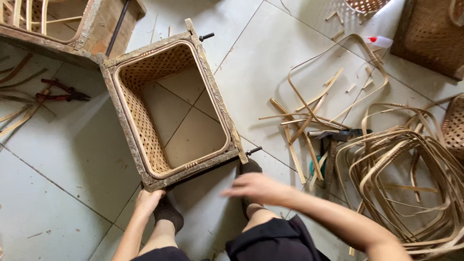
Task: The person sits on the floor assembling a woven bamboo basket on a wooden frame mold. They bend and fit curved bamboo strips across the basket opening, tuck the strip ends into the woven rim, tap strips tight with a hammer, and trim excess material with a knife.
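A woven basket stands on the pale tiled floor just ahead of the person's knees, clamped inside a rough wooden frame with 2 dark bolt ends at its right corners. The basket is square-cornered, its walls an open lattice of thin tan strips, its rim a smooth bent band. It has no bottom: floor tiles show through it, and nothing lies inside.

The left hand grips the near left corner of the frame, fingers curled over its edge. The right hand hovers near the near right corner, blurred, fingers loosely spread and holding nothing that can be made out.

To the right, a heap of bent cane hoops lies on the tiles, with loose flat strips and a hammer between heap and basket. Red-handled pliers lie to the left among more strips. A second wooden frame sits at the upper left, and a dark woven basket at the upper right, a small white bottle with a red cap beside it.
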Motion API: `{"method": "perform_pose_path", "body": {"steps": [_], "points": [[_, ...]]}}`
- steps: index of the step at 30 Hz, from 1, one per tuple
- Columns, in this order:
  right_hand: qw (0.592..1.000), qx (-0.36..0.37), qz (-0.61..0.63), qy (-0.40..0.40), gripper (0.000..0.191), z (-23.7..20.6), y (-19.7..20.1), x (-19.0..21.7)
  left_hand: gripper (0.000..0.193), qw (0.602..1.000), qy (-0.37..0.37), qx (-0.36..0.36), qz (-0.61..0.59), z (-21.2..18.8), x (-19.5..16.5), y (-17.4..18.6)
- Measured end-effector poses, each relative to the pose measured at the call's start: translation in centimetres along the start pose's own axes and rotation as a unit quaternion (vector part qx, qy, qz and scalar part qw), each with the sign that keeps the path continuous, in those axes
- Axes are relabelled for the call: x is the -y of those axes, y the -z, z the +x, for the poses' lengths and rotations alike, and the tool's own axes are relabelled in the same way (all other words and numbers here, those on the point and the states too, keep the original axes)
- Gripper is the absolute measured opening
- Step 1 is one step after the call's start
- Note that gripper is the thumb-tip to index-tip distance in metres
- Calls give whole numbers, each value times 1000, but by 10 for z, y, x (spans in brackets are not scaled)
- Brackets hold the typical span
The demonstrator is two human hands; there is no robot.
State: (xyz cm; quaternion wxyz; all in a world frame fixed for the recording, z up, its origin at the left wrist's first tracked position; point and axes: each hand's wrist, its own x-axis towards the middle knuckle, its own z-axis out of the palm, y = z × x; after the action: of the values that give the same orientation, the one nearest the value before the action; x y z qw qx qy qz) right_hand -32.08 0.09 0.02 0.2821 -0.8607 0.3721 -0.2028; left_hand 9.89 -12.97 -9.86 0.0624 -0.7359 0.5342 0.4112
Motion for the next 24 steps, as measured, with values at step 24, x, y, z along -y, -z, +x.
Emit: {"method": "perform_pose_path", "body": {"steps": [24], "points": [[984, -9, -147, 98, 48, 40, -59, -27, 54, 999, -14, 7, 52, -3, -18, 9]]}}
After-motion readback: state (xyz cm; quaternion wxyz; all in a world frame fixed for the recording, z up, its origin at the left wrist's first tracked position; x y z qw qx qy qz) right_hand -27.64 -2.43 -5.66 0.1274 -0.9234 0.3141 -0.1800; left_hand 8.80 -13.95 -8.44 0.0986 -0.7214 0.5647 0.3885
